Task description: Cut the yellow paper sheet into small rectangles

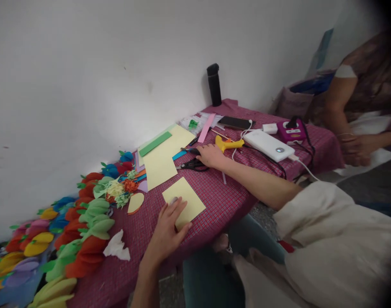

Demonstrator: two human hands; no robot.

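My left hand (168, 229) lies with fingers stretched and spread on a pale yellow paper square (191, 199) near the table's front edge. A small greyish thing (173, 200) shows at one of its fingertips; I cannot make out what it is. Further back, my right hand (211, 155) has its fingers bent at the black handles of scissors (197, 165), whose blades point left. Just above these, a dark-handled tool (193, 151) touches or nearly touches the fingertips. Larger pale yellow sheets (160, 169) lie left of the scissors, with a green paper strip (155, 144) on top.
Colourful paper ornaments (96, 214) crowd the left side, near a crumpled tissue (117, 246). A yellow glue gun (229, 143), white power bank (269, 145), phone (236, 122), purple power socket (291, 130) and cables occupy the right. A black bottle (214, 85) stands behind. Another person (359, 102) sits at right.
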